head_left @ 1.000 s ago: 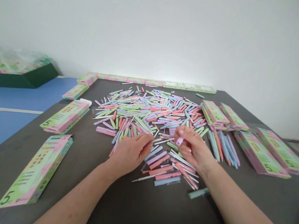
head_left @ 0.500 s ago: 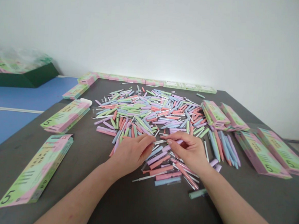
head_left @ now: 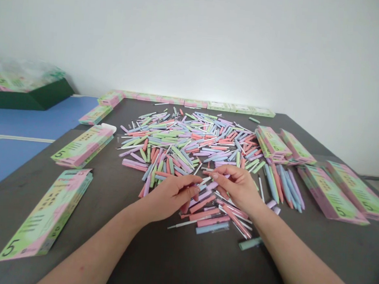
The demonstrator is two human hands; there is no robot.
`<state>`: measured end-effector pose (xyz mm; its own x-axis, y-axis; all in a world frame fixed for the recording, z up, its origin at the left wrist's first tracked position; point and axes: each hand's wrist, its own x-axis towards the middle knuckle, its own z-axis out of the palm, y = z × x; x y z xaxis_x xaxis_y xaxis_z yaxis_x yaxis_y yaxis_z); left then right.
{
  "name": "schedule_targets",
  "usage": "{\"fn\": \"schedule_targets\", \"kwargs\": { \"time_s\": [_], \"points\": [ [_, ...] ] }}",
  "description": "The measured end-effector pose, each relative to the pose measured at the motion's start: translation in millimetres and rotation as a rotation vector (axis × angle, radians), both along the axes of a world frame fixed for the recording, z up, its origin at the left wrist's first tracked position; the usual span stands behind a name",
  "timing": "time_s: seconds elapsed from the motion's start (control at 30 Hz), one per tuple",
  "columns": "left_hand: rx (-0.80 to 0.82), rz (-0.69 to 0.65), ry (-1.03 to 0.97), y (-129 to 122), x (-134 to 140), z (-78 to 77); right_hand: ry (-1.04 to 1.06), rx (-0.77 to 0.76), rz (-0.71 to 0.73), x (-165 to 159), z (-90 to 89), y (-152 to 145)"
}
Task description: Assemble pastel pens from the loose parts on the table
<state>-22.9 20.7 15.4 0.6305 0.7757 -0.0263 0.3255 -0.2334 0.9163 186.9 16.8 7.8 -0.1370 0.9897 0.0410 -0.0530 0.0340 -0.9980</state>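
Note:
Over the near part of a heap of pen parts [head_left: 180, 135], my two hands face each other with a thin white pen refill [head_left: 205, 180] between their fingertips. My left hand [head_left: 174, 197] is closed, pinching the refill's left end. The thumb and index finger of my right hand [head_left: 238, 186] close on its other end; the exact contact is too small to see. Below the hands lie loose pink barrels [head_left: 212, 222], a blue barrel [head_left: 212, 228] and several white refills. A dull green barrel [head_left: 250, 243] rests by my right wrist.
Assembled-looking pens [head_left: 283, 187] lie in a row right of the heap. Stacked pen boxes [head_left: 335, 195] stand farther right. An open-flapped box [head_left: 83, 145] and a nearer box [head_left: 46, 214] lie left. More boxes [head_left: 173, 100] line the back edge. A dark green bin [head_left: 50, 95] stands on a blue table.
My left hand has shifted slightly right and down, its fingers more spread below the pinch. The refill tilts more between the hands. My right hand has barely moved.

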Motion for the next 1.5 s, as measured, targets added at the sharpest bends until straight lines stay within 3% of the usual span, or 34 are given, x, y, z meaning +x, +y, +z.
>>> {"fn": "schedule_targets", "kwargs": {
  "time_s": [0.07, 0.17, 0.47, 0.9, 1.07, 1.23, 1.5],
  "points": [
    [-0.228, -0.035, -0.136, 0.0, 0.9, -0.6, 0.044, -0.038, 0.048, 1.8, -5.0, 1.9],
    [-0.446, -0.079, -0.273, -0.2, 2.9, -2.2, 0.11, -0.088, 0.095, 3.2, -11.0, 3.0],
    [-0.795, -0.06, -0.564, -4.3, 8.3, -7.5, 0.24, -0.198, 0.1, -4.5, -6.5, 1.7],
    [-0.739, -0.053, -0.57, 0.4, 5.8, -8.1, 0.194, -0.164, 0.146, -1.3, -9.5, 2.1],
    [-0.652, 0.058, -0.632, 5.6, -0.7, 1.8, 0.25, -0.093, -0.031, 11.9, -2.2, 14.1],
    [-0.578, 0.124, -0.675, 11.7, -6.1, 9.4, 0.041, -0.097, -0.231, 33.7, -2.3, 28.2],
    [-0.559, 0.19, -0.683, 12.5, -7.2, 11.2, -0.31, -0.133, -0.212, 38.9, -20.4, 33.1]
  ]
}}
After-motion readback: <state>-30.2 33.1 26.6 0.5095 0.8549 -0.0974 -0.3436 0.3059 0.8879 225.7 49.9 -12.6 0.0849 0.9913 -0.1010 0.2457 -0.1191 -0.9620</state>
